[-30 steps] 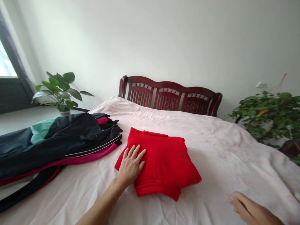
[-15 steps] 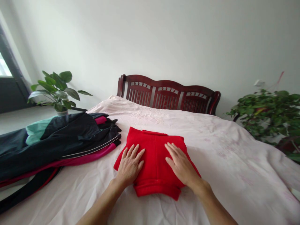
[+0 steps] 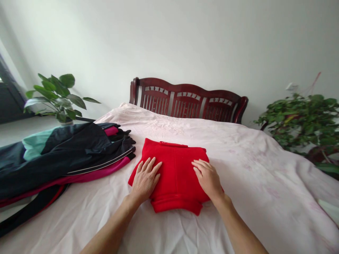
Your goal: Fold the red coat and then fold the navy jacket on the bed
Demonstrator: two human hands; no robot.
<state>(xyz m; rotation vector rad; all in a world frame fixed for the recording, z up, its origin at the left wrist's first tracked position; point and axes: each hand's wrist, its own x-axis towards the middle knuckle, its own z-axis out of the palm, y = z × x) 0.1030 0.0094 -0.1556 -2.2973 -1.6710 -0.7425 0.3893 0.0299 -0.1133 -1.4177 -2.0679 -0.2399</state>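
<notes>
A red folded garment (image 3: 174,173) lies on the pale, faintly flowered sheet (image 3: 254,211) in front of me. Its ribbed band faces me, and a narrow red strip shows along its far edge. My left hand (image 3: 145,179) rests flat on its left part with the fingers spread. On the right part lies my right hand (image 3: 209,178), its fingers bent a little and close together, the palm down on the cloth. Neither hand grips the fabric visibly.
To the left lies a heap of dark clothes (image 3: 84,150) with teal, magenta and white-striped parts. Behind the sheet stands a dark red wooden bench back (image 3: 188,100) against the wall. Leafy plants grow at the left (image 3: 57,97) and the right (image 3: 302,123).
My right hand has slid outward to the right on the red garment, and its fingers have drawn in. My left hand stays in place. The view has tilted slightly.
</notes>
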